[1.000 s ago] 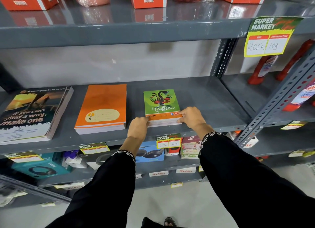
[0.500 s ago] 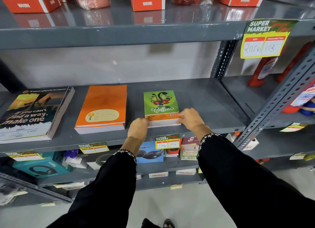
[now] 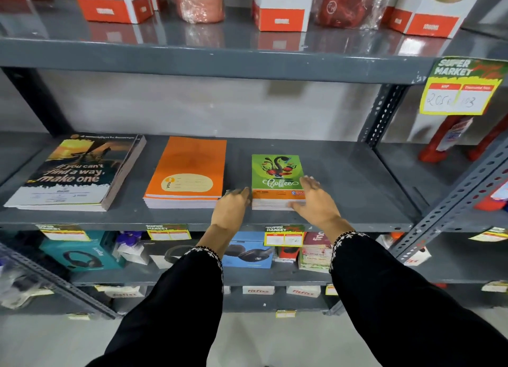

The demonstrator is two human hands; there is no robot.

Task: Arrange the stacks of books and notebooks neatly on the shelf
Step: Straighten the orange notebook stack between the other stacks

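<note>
Grey shelf (image 3: 343,180) carries book stack (image 3: 77,174), orange notebooks (image 3: 189,171), green notebooks (image 3: 276,174).

Three stacks lie in a row on the middle shelf (image 3: 343,180): books (image 3: 74,174) far left, notebooks (image 3: 187,174) in the middle, pads (image 3: 276,180) to the right. The left hand (image 3: 233,204) sits between notebooks and pads, touching the pads' left edge; the right hand (image 3: 316,201) lies at their near right corner.

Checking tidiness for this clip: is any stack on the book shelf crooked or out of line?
Yes: the "make one" book stack at the left sits rotated, unlike the squarer orange notebooks and green Coffee notebooks.
</note>
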